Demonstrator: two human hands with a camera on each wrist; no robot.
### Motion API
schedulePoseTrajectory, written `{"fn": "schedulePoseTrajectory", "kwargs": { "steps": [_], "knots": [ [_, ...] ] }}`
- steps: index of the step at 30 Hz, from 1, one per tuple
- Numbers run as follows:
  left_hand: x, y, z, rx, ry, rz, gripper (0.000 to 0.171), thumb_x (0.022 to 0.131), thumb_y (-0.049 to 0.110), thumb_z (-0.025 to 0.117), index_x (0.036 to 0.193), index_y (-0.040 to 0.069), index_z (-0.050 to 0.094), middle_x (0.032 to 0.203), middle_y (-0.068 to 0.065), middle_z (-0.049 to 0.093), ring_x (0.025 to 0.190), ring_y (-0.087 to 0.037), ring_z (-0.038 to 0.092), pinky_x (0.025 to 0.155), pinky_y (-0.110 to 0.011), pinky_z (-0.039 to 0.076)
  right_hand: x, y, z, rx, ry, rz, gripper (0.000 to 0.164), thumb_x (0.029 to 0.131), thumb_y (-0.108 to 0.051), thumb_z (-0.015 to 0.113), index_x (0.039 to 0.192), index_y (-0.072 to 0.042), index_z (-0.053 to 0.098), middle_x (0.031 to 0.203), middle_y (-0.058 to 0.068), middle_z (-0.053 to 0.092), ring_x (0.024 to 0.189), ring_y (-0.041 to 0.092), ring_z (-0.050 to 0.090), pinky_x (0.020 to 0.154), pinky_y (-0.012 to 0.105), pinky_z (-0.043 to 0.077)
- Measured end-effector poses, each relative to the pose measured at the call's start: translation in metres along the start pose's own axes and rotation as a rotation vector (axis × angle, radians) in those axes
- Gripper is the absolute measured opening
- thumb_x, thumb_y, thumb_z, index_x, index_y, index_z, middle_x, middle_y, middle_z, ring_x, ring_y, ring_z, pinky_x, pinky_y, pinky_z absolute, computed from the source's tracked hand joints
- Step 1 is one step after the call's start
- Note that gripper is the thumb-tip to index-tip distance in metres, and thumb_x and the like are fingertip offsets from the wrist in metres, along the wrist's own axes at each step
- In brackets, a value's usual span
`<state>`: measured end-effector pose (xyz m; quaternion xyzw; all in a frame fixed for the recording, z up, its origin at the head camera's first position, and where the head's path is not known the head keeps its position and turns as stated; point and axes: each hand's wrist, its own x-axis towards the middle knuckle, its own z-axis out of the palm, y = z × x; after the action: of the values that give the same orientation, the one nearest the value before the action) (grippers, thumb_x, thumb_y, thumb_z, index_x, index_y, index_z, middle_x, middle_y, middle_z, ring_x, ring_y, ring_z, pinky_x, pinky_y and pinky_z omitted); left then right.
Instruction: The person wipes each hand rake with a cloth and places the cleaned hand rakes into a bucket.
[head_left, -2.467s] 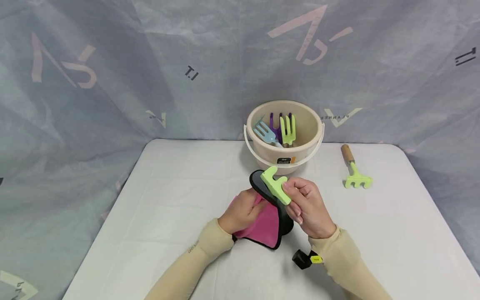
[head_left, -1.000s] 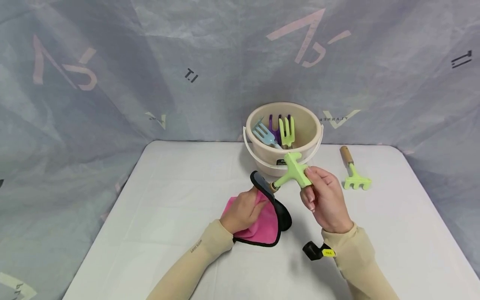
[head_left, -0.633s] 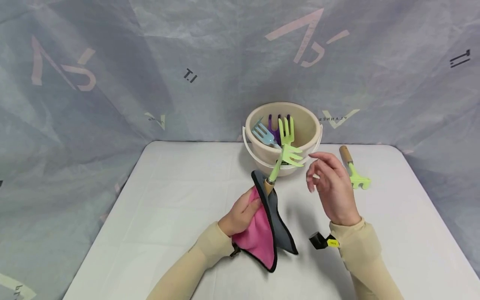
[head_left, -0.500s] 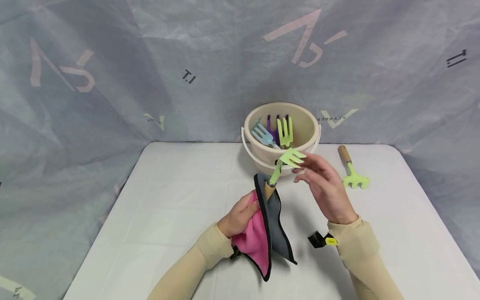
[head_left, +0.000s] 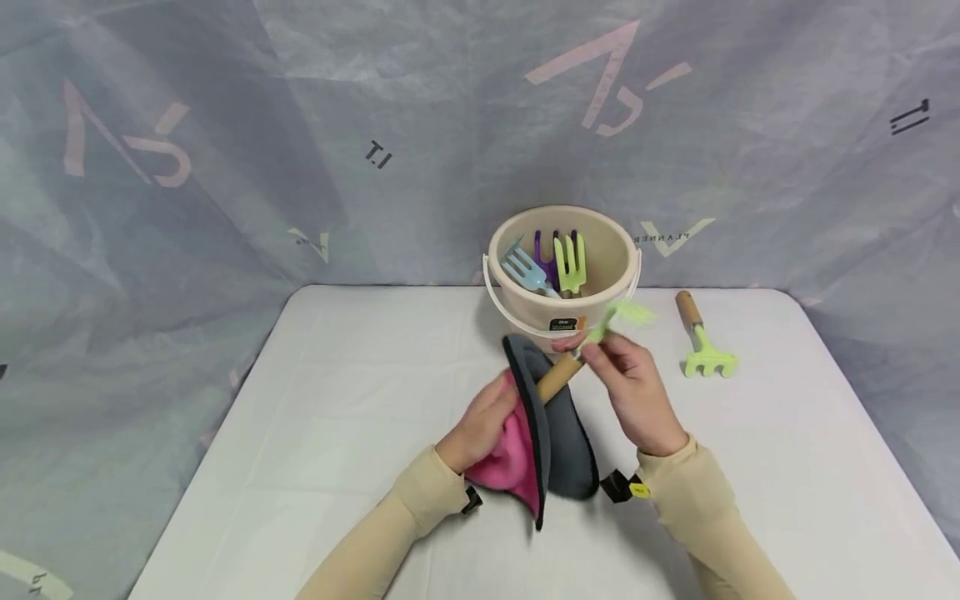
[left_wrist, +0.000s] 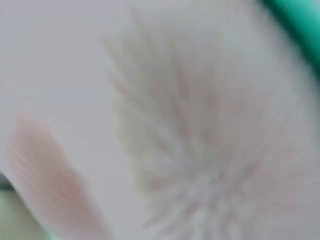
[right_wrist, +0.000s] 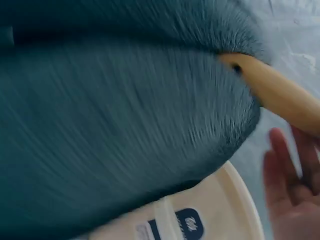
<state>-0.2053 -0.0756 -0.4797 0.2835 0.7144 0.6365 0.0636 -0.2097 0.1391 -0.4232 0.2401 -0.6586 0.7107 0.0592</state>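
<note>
My left hand [head_left: 480,427] grips a cloth [head_left: 567,446], pink on one face and grey on the other, with black edging. Its grey side is folded around the end of the wooden handle of a green hand rake [head_left: 558,379]. My right hand [head_left: 637,396] pinches that rake near its metal neck, the green tines pointing up and to the right, blurred. In the right wrist view the bare handle end touches the grey fleece, with right-hand fingers below it. The left wrist view is mostly blur.
Behind the hands stands a beige bucket [head_left: 521,310] with a white handle. Inside it are a light blue fork [head_left: 527,270], a purple fork [head_left: 550,268] and a green fork [head_left: 572,265]. Another green rake [head_left: 705,354] lies on the white table [head_left: 337,383] at the right.
My right hand let go of the rake's head, drew back, then came in and took hold at the neck. The rake has tilted right, more of its handle showing from the cloth.
</note>
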Motion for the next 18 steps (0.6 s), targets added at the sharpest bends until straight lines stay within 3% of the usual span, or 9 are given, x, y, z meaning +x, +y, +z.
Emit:
{"fn": "schedulePoseTrajectory", "kwargs": {
  "steps": [3, 5, 8, 10, 14, 16, 18],
  "knots": [
    [0.003, 0.003, -0.010, 0.008, 0.134, 0.079, 0.049, 0.109, 0.025, 0.022, 0.151, 0.002, 0.031, 0.152, -0.018, 0.040, 0.137, -0.017, 0.033, 0.115, -0.021, 0.025, 0.001, -0.002, -0.004, 0.042, 0.057, -0.077, 0.024, 0.105, -0.004, 0.039, 0.107, 0.014, 0.054, 0.101, 0.003, 0.072, 0.096, 0.026, 0.068, 0.093, 0.027, 0.053],
    [0.004, 0.005, -0.017, 0.000, 0.183, 0.130, 0.050, 0.109, 0.030, 0.020, 0.153, 0.007, 0.027, 0.153, -0.015, 0.038, 0.139, -0.018, 0.031, 0.115, -0.020, 0.024, 0.001, -0.005, -0.005, 0.037, 0.066, -0.066, 0.022, 0.106, -0.007, 0.037, 0.103, 0.009, 0.053, 0.087, 0.005, 0.068, 0.074, 0.028, 0.069, 0.071, 0.028, 0.059],
    [0.003, 0.011, -0.023, -0.002, 0.237, 0.168, 0.051, 0.109, 0.033, 0.019, 0.155, 0.010, 0.021, 0.154, -0.013, 0.034, 0.141, -0.018, 0.028, 0.116, -0.019, 0.023, -0.001, -0.005, -0.004, -0.053, 0.032, 0.015, 0.021, 0.106, -0.012, 0.038, 0.100, 0.002, 0.052, 0.063, 0.009, 0.054, 0.045, 0.026, 0.055, 0.038, 0.031, 0.049],
    [0.003, 0.015, -0.022, -0.008, 0.281, 0.157, 0.049, 0.109, 0.028, 0.022, 0.154, 0.007, 0.023, 0.152, -0.016, 0.036, 0.139, -0.017, 0.030, 0.114, -0.017, 0.024, -0.002, -0.004, 0.000, -0.161, 0.002, 0.103, 0.019, 0.106, -0.019, 0.043, 0.098, -0.006, 0.055, 0.053, 0.010, 0.047, 0.036, 0.023, 0.047, 0.028, 0.032, 0.039],
    [0.004, 0.020, -0.015, 0.018, 0.322, 0.130, 0.045, 0.107, 0.017, 0.034, 0.150, 0.005, 0.030, 0.148, -0.016, 0.042, 0.135, -0.015, 0.036, 0.113, -0.021, 0.030, -0.005, 0.003, 0.014, -0.386, -0.074, 0.185, 0.019, 0.103, -0.026, 0.051, 0.098, -0.011, 0.060, 0.058, 0.012, 0.052, 0.034, 0.017, 0.045, 0.029, 0.030, 0.040],
    [0.006, 0.019, -0.011, 0.095, 0.341, 0.134, 0.044, 0.104, 0.015, 0.045, 0.146, 0.007, 0.037, 0.144, -0.013, 0.048, 0.132, -0.014, 0.042, 0.112, -0.028, 0.036, -0.007, 0.007, 0.023, -0.553, -0.091, 0.150, 0.015, 0.101, -0.025, 0.055, 0.095, -0.015, 0.063, 0.061, 0.007, 0.054, 0.038, 0.012, 0.045, 0.035, 0.028, 0.041],
    [0.008, 0.017, -0.009, 0.235, 0.369, 0.163, 0.044, 0.100, 0.015, 0.055, 0.141, 0.009, 0.044, 0.137, -0.010, 0.054, 0.128, -0.014, 0.048, 0.108, -0.036, 0.043, -0.009, 0.010, 0.033, -0.720, -0.098, 0.092, 0.013, 0.098, -0.023, 0.059, 0.086, -0.018, 0.063, 0.061, 0.000, 0.052, 0.043, 0.009, 0.044, 0.041, 0.025, 0.041]
  ]
}}
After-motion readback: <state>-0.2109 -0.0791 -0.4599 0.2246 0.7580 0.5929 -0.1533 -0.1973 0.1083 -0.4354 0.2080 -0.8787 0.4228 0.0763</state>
